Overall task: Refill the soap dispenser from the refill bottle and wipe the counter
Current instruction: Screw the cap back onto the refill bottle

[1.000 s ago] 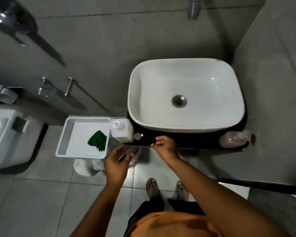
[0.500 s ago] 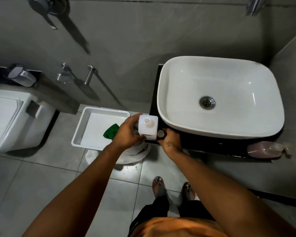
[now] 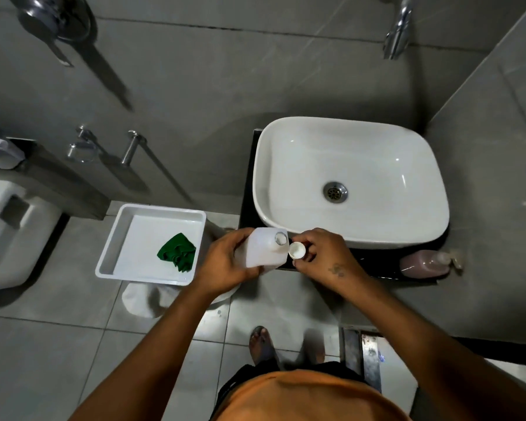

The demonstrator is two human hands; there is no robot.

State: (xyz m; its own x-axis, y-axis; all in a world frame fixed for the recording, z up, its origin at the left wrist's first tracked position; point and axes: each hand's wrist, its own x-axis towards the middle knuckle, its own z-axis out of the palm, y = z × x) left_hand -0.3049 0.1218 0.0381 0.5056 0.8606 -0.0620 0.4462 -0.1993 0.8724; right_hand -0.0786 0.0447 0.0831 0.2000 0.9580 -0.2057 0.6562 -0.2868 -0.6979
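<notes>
My left hand grips a white translucent refill bottle, held tilted at the front left corner of the dark counter. The bottle's neck is uncapped. My right hand pinches its small white cap just right of the neck. A pinkish soap dispenser lies on its side on the counter at the front right, beside the white basin. A green cloth lies crumpled in a white tray left of the counter.
The tray sits on a white stand over the tiled floor. A toilet is at far left, a wall faucet above the basin, and metal fittings on the grey wall. My feet are below the counter edge.
My left hand took hold of the refill bottle and lifted it off the counter. My right hand picked up the cap and now holds it beside the open neck.
</notes>
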